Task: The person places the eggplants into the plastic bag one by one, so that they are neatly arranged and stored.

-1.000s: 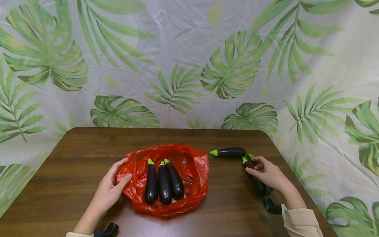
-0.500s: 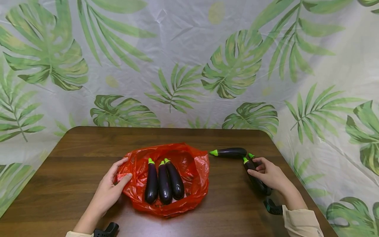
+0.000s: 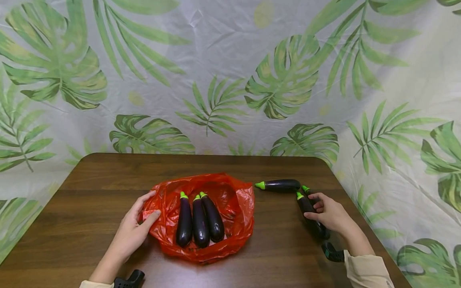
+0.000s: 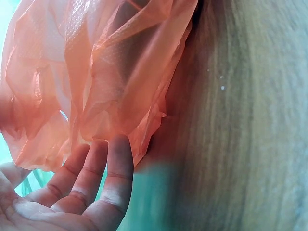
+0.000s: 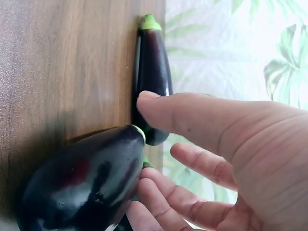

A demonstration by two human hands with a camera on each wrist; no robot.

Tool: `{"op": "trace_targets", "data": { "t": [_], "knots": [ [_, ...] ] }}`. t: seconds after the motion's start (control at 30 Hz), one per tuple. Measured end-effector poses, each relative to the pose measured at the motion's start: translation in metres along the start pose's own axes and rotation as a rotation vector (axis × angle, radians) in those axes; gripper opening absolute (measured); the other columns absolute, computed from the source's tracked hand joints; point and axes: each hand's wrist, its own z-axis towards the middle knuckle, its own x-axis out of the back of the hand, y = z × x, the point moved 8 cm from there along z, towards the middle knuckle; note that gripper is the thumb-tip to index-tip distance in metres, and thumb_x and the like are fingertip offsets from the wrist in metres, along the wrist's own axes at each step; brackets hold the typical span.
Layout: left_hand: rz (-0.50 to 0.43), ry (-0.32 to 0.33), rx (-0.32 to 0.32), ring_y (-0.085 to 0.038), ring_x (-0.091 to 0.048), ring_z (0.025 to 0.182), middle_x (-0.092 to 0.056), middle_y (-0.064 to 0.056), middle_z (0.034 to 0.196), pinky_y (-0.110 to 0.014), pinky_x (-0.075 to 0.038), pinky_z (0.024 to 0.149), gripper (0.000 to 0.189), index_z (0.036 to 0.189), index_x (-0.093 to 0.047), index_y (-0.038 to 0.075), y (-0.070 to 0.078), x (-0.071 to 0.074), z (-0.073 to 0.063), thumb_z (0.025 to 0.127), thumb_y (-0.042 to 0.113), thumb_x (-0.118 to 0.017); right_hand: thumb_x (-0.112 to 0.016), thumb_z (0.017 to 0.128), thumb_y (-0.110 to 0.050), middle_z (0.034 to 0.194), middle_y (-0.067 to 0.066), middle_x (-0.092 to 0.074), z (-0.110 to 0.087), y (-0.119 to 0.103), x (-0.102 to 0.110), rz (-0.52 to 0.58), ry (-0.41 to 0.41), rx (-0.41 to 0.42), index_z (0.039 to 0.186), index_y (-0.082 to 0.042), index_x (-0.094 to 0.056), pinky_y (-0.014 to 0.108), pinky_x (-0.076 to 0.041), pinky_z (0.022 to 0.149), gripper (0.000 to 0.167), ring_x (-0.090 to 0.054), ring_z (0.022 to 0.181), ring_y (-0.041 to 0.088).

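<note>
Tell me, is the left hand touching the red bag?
Touching: the left wrist view shows the left hand with its fingers against the red bag.

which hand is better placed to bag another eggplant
Probably the right hand: it is right at an eggplant outside the red bag, while the left hand is across at the bag's left side.

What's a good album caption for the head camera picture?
Left hand touching a red plastic bag of three glossy dark-purple eggplants, right hand near three more.

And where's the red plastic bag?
In the head view, the red plastic bag sits on the table left of centre, three eggplants inside, the left hand touching its edge.
</note>
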Motion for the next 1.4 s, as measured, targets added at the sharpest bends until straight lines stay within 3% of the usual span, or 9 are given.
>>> {"op": "trace_targets", "data": {
  "t": [0.2,0.43,0.5,0.67,0.77,0.97,1.17,1.23,1.4],
  "knots": [
    [0.001,-0.003,0.003,-0.038,-0.061,0.135,-0.049,-0.019,0.164,-0.015,-0.055,0.088,0.061,0.164,-0.04,0.02,-0.001,0.0,0.0,0.109,0.025,-0.065,-0.088,0.089,-0.025,0.117,0.027,-0.07,0.0,0.002,-0.002,-0.001,-0.002,0.005,0.142,0.003,-0.057,0.058,-0.058,0.091,0.067,-0.069,0.109,0.042],
    [0.008,0.002,-0.006,-0.031,-0.063,0.131,-0.05,-0.019,0.163,-0.015,-0.055,0.089,0.061,0.164,-0.041,0.021,-0.002,0.001,0.001,0.109,0.025,-0.065,-0.09,0.087,-0.023,0.114,0.023,-0.071,0.0,0.003,-0.008,0.023,-0.002,0.023,0.14,0.003,-0.059,0.057,-0.058,0.092,0.066,-0.069,0.108,0.039],
    [0.009,0.004,-0.007,-0.024,-0.064,0.13,-0.05,-0.019,0.163,-0.015,-0.055,0.089,0.061,0.164,-0.041,0.021,-0.001,0.002,0.001,0.108,0.025,-0.065,-0.09,0.087,-0.022,0.114,0.021,-0.07,-0.001,0.001,-0.011,0.034,-0.008,0.028,0.141,0.003,-0.059,0.056,-0.058,0.092,0.066,-0.069,0.107,0.038],
    [-0.006,0.005,-0.012,0.008,-0.061,0.117,-0.051,-0.02,0.162,-0.015,-0.055,0.089,0.061,0.164,-0.041,0.02,0.0,0.002,0.0,0.108,0.025,-0.066,-0.09,0.088,-0.021,0.11,0.016,-0.07,-0.002,-0.002,-0.015,0.072,-0.016,0.043,0.141,0.004,-0.06,0.048,-0.058,0.087,0.066,-0.069,0.103,0.031],
    [-0.012,0.007,-0.016,0.016,-0.057,0.113,-0.052,-0.021,0.162,-0.015,-0.055,0.088,0.06,0.163,-0.042,0.02,0.001,0.002,0.0,0.108,0.024,-0.065,-0.089,0.089,-0.021,0.108,0.013,-0.069,-0.002,-0.003,-0.018,0.098,-0.026,0.048,0.141,0.004,-0.06,0.04,-0.056,0.083,0.065,-0.068,0.1,0.025],
    [-0.002,0.01,-0.018,0.016,-0.057,0.114,-0.052,-0.02,0.161,-0.014,-0.054,0.09,0.06,0.163,-0.042,0.02,-0.001,0.002,0.0,0.108,0.025,-0.066,-0.085,0.092,-0.022,0.11,0.014,-0.068,-0.003,-0.002,-0.024,0.172,-0.077,0.055,0.143,0.006,-0.057,0.029,-0.054,0.078,0.064,-0.063,0.098,0.019],
    [0.024,0.017,-0.02,-0.009,-0.063,0.128,-0.053,-0.018,0.162,-0.012,-0.052,0.092,0.06,0.163,-0.043,0.022,-0.001,0.002,0.001,0.108,0.026,-0.066,-0.084,0.093,-0.032,0.11,0.014,-0.065,-0.003,0.002,-0.036,0.272,-0.146,0.052,0.146,0.004,-0.055,0.03,-0.053,0.077,0.07,-0.061,0.096,0.02],
    [0.02,0.016,-0.021,-0.006,-0.064,0.126,-0.053,-0.018,0.161,-0.012,-0.052,0.092,0.059,0.163,-0.043,0.021,-0.001,0.002,0.001,0.108,0.025,-0.066,-0.083,0.093,-0.035,0.108,0.014,-0.064,-0.002,0.005,-0.04,0.281,-0.151,0.078,0.145,0.003,-0.055,0.031,-0.052,0.076,0.07,-0.06,0.094,0.019],
    [0.009,0.015,-0.025,0.017,-0.054,0.117,-0.053,-0.018,0.162,-0.011,-0.051,0.093,0.059,0.163,-0.043,0.02,0.0,0.001,0.001,0.108,0.024,-0.066,-0.083,0.094,-0.035,0.103,0.013,-0.065,-0.004,0.005,-0.043,0.33,-0.141,0.071,0.146,0.003,-0.053,0.03,-0.054,0.07,0.071,-0.06,0.087,0.017]
  ]
}}
